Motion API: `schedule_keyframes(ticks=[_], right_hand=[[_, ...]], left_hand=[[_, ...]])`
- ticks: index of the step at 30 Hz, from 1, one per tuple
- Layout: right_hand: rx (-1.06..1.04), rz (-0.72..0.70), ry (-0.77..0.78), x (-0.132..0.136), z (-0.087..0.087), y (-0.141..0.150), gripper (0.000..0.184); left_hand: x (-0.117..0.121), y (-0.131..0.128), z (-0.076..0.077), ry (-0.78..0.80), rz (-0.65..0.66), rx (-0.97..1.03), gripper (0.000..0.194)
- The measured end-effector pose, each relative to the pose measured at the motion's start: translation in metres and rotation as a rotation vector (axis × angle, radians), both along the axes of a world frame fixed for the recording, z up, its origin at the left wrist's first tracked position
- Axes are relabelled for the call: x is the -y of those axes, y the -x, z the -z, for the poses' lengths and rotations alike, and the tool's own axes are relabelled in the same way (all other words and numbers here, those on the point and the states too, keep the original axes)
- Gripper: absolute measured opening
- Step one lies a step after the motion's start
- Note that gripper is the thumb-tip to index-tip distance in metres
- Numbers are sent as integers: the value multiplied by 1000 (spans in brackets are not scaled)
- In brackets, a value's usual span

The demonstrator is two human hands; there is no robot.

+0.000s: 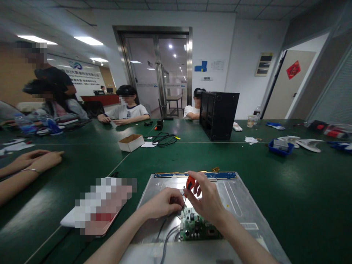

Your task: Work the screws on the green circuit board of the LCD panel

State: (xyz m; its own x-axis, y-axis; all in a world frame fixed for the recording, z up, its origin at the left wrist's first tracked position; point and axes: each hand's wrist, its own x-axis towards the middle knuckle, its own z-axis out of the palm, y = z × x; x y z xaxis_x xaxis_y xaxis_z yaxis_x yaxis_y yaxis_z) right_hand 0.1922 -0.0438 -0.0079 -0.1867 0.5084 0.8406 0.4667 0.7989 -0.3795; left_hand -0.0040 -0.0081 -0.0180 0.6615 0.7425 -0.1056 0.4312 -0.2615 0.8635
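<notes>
In front of me lies a flat metal display panel [231, 198] with a blue circuit strip [228, 175] along its far edge. A green circuit board [192, 229] sits on the panel's nearer half, with grey cables [165, 240] leading off its left side. My right hand [207, 198] grips a screwdriver [189, 183] by its orange-red handle, the thin shaft slanting down to the board's far left corner. My left hand [165, 202] is closed beside that shaft tip, thumb and fingers pinched together. What it pinches is too small to make out.
Left of the panel lies a blurred white and pink object [110, 205], and further left rest another person's hands [41, 159]. Beyond stand an open cardboard box [132, 143], black cables [165, 139], a black computer case [220, 115] and a blue tray [281, 146]. Several people sit around the green table [275, 176].
</notes>
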Motion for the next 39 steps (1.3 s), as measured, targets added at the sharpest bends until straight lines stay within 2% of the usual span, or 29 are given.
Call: schedule_keyframes(ticks=[4, 11, 25, 39], right_hand=[[20, 6, 23, 1, 0, -1, 42], [4, -64, 43, 4, -5, -1, 57], [8, -23, 16, 2, -3, 0, 43], [4, -50, 42, 3, -4, 0, 55]], left_hand=[[0, 0, 0, 0, -4, 2, 5], [0, 0, -2, 26, 16, 25, 5], [-1, 0, -2, -6, 16, -2, 5], [-2, 0, -1, 27, 19, 36, 10]])
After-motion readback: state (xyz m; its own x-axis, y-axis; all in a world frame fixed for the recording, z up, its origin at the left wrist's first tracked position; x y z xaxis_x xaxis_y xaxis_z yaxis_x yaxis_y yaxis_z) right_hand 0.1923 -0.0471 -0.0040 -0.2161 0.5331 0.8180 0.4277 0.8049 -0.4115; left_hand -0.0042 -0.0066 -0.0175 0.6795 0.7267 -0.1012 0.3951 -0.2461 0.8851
